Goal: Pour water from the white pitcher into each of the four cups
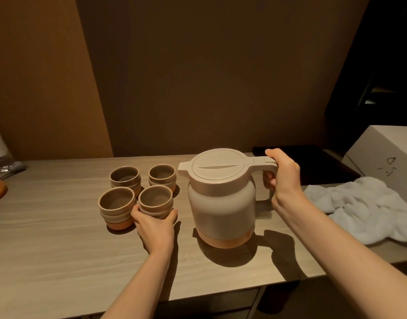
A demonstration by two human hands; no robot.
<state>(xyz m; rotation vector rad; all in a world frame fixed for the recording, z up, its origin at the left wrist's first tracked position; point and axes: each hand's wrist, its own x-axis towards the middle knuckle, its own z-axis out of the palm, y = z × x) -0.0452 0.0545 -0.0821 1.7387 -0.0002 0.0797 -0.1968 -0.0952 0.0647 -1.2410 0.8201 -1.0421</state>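
Head view: white pitcher (220, 199) upright on table (60, 249), right of four cups (140, 192). Right hand (283, 178) wrapped round handle (266, 166), left hand (155, 223) steadying nearest cup (155, 201). Probably heavy if full, lidded, rigid; best lifted by handle. Cups ceramic-looking, likely breakable.

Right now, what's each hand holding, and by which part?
Right hand grips the white pitcher by its handle, pitcher upright on the table. Left hand holds the near-right cup around its lower body.
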